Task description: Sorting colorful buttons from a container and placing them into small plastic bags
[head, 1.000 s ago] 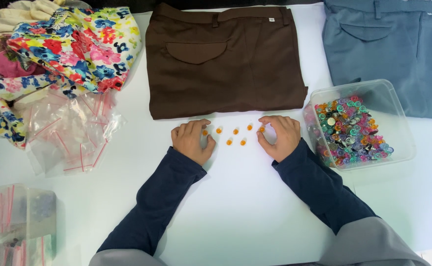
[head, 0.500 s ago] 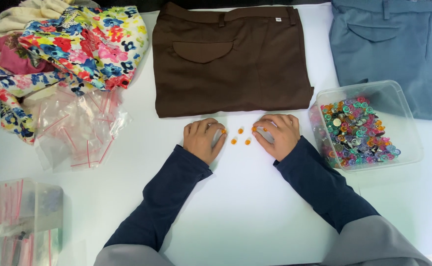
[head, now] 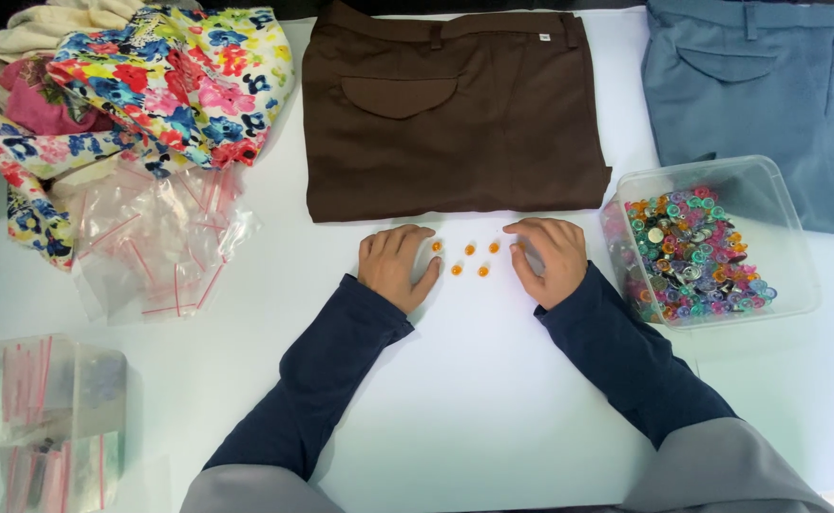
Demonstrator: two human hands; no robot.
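Hands closer now: left hand (head: 396, 266), right hand (head: 548, 258) flank small round orange buttons (head: 467, 258).

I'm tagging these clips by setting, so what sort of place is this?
Probably a garment workshop table: folded brown trousers, a clear tub of coloured buttons and a pile of small zip bags surround the hands.

- A loose heap of small clear plastic zip bags with red seal strips (head: 155, 249) lies on the white table (head: 455, 408) at the left, just below the flowered cloth.
- A clear plastic box (head: 41, 418) holding more such red-striped bags stands at the lower left corner.
- A clear rectangular plastic tub (head: 759, 190) of many-coloured buttons stands at the right.
- A tiny white label (head: 542, 38) sits on the brown trousers' waistband.
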